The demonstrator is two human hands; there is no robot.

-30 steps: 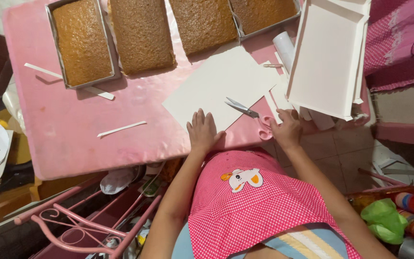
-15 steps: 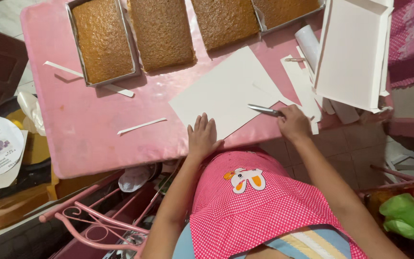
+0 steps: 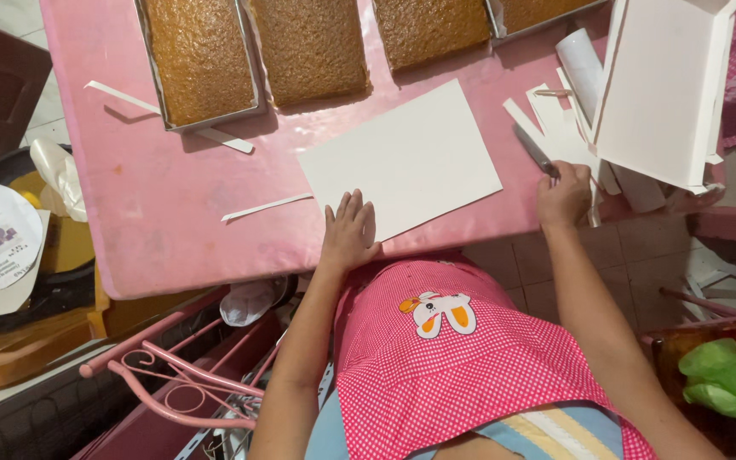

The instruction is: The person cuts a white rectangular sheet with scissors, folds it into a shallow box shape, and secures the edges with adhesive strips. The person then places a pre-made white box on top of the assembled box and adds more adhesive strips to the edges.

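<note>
Left hand (image 3: 349, 232) lies flat, fingers spread, palm down on the near edge of a white card sheet (image 3: 402, 158), pinning it to the pink surface (image 3: 146, 213). It grips nothing. Right hand (image 3: 564, 194) is curled shut around the handle of what looks like a knife (image 3: 535, 153), blade pointing away from the person; handle is mostly hidden, so it could be some other cutter.

All places below are relative to the card sheet:
- Beyond it, at the far edge of the surface: brown sponge cakes; the left one (image 3: 198, 53) sits in a metal tray, another (image 3: 310, 44) lies just right of that, w/ two more further right, partly cut off by the frame.
- Right of it: loose white card strips (image 3: 555, 119), a paper roll (image 3: 581, 60) and an open white box (image 3: 662, 85) standing tilted.
- Left of it: a thin white strip (image 3: 266, 207) nearly touching its corner, plus another strip (image 3: 223, 139) by the tray.

Progress, as a judgement: some cutting seems done, given the strips lying about. The sheet itself looks whole and uncut, blade is well off to its right and not on it. Cakes are bare, none boxed.
</note>
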